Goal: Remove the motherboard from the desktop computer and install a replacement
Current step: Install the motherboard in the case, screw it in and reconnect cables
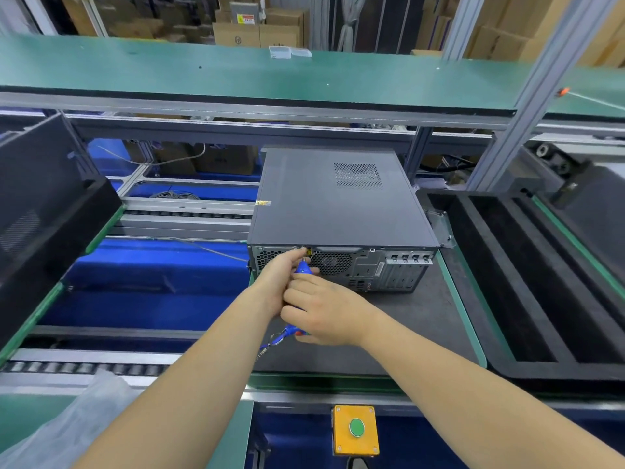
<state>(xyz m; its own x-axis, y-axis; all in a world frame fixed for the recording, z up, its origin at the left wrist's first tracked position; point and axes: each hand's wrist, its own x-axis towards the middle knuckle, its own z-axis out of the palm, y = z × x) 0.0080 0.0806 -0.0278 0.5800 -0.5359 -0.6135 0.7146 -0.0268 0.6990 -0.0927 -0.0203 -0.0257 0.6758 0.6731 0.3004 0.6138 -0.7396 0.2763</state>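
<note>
- Desktop computer (341, 204): grey case lying flat on a dark mat (422, 319), cover panel still on, rear panel facing the person. Sits just past frame centre, toward 1 o'clock.
- Vent grille (357, 176) on the top panel, toward the far right corner. Small yellow sticker (263, 203) on the left edge of the top panel.
- Rear panel: round fan grille (331, 264) near the middle, expansion slot covers (407, 265) at its 3 o'clock side.
- Left hand (282, 275): fingertips pinched at the upper edge of the rear panel, at 10 o'clock from the fan grille, around the tip of the tool. Exactly what the fingertips touch there: cannot tell, too small.
- Right hand (321, 313): fingers curled around a blue-handled screwdriver (302, 269), gripping it; shaft points up toward the same spot on the rear panel. Blue coiled cord (275, 340) trails from the handle end toward 7 o'clock.
- Hands touch each other at the tool.
- Black foam tray (527, 282) at 3 o'clock from the case, just beside the mat.
- Black panel (40, 211) tilted at 9 o'clock.
- Yellow box with green push button (355, 428) at 6 o'clock, on the bench front.
- Green shelf (236, 72) runs across at 12 o'clock; cardboard boxes (257, 28) behind it.
</note>
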